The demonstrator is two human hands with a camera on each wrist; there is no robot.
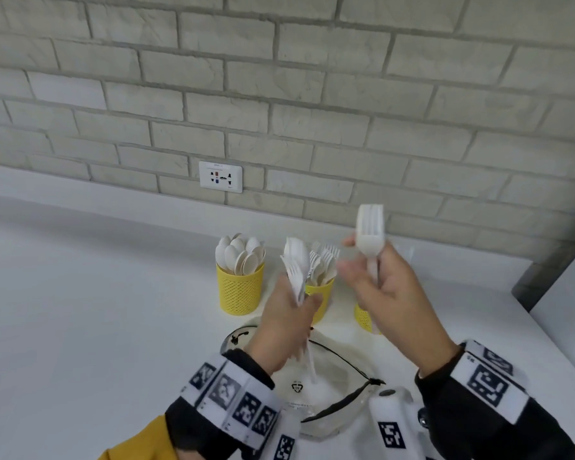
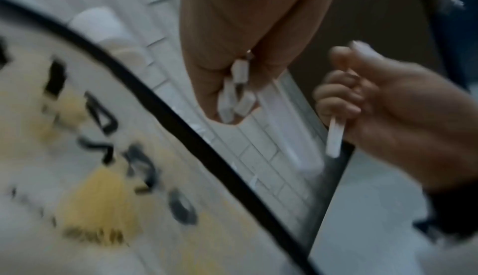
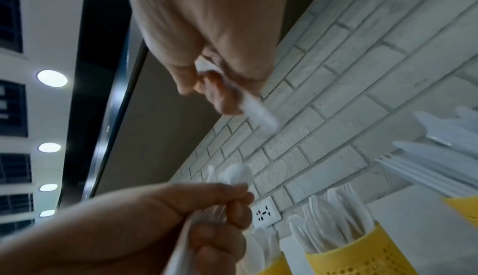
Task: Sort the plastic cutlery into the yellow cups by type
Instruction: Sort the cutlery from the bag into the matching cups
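Three yellow mesh cups stand by the brick wall. The left cup (image 1: 241, 288) holds white spoons (image 1: 239, 254). The middle cup (image 1: 322, 293) holds forks (image 1: 326, 260); it shows in the right wrist view too (image 3: 362, 257). The right cup (image 1: 362, 315) is mostly hidden behind my right hand. My left hand (image 1: 287, 322) grips a bundle of mixed white cutlery (image 1: 296, 263) upright above a clear bag (image 1: 326, 383). My right hand (image 1: 379, 280) is raised and pinches a single white fork (image 1: 370, 232), tines up; its handle end (image 2: 335, 136) pokes below the fingers.
The clear drawstring bag lies on the white counter (image 1: 97, 310) in front of the cups. A wall socket (image 1: 220, 176) sits low on the brick wall. A dark ledge (image 1: 538, 277) borders the counter at the right. Knives (image 3: 439, 156) stick out of the right cup.
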